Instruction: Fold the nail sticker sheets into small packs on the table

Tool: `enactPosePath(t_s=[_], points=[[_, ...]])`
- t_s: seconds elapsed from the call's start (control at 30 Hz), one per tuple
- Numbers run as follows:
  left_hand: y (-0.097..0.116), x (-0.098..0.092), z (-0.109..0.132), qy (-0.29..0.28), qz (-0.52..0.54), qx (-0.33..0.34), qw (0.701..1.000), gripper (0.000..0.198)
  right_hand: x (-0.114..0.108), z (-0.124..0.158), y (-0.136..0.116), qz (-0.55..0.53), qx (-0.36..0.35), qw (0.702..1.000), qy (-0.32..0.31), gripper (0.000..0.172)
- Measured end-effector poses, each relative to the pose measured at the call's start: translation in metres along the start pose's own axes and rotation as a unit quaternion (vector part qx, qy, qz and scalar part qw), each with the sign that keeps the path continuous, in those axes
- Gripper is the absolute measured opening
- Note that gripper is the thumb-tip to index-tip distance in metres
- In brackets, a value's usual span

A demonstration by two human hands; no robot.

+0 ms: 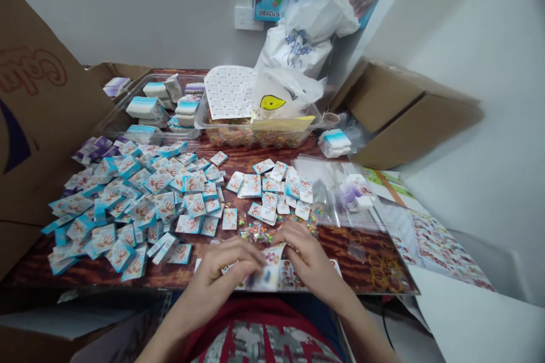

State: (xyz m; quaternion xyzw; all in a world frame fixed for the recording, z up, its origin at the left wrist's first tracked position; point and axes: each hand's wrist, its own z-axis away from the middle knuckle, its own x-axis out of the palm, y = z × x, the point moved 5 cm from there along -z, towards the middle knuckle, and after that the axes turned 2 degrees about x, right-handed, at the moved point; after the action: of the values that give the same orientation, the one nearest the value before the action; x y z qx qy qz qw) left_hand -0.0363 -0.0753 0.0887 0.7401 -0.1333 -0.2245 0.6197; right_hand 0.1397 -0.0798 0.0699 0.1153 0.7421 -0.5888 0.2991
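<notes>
My left hand [223,269] and my right hand [309,261] are close together at the table's front edge, their fingers pinching a small printed nail sticker card [270,264] from both sides. Its lower part is blurred and partly hidden by my fingers. Beneath my hands lies a sheet of nail stickers [289,275]. Just beyond my fingers are tiny colourful packets [255,231]. Farther off sit a loose group of white-and-blue cards [268,190] and a larger heap of them [128,204].
A clear tray of white-and-blue stacks [157,108] and a tray of colourful bits [259,135] stand at the back. Clear plastic bags [332,187] lie to the right, near rubber bands [385,272] and printed sticker sheets [443,249]. Cardboard flaps [42,96] rise at the left.
</notes>
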Motion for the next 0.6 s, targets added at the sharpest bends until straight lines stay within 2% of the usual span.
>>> enactPosePath(t_s=[0.03,0.1,0.17,0.27,0.33,0.4,0.5,0.6], points=[[-0.005,0.001,0.0,-0.008,0.041,-0.026,0.999,0.035,0.004,0.001,0.003,-0.027,0.015,0.999,-0.027,0.029],[-0.022,0.003,-0.002,0.017,0.097,-0.08,0.992,0.032,0.015,0.002,0.003,-0.071,0.036,0.995,-0.066,0.027],[-0.043,0.012,-0.004,0.025,0.122,-0.134,0.983,0.03,0.026,0.001,0.003,-0.083,0.055,0.992,-0.075,0.022],[-0.069,0.03,-0.003,-0.029,0.138,-0.194,0.971,0.036,0.038,-0.002,0.015,-0.061,0.128,0.99,-0.027,0.011],[-0.081,0.036,0.0,-0.04,0.153,-0.222,0.962,0.038,0.041,-0.002,0.03,-0.078,0.182,0.98,0.009,0.003],[-0.089,0.032,0.002,0.0,0.169,-0.23,0.958,0.039,0.041,0.001,0.04,-0.138,0.204,0.969,0.02,0.01],[-0.098,0.019,0.005,0.114,0.188,-0.227,0.949,0.04,0.042,0.008,0.045,-0.233,0.21,0.949,-0.039,0.026],[-0.105,0.013,0.005,0.181,0.218,-0.227,0.932,0.038,0.046,0.014,0.039,-0.216,0.215,0.948,-0.095,0.018]])
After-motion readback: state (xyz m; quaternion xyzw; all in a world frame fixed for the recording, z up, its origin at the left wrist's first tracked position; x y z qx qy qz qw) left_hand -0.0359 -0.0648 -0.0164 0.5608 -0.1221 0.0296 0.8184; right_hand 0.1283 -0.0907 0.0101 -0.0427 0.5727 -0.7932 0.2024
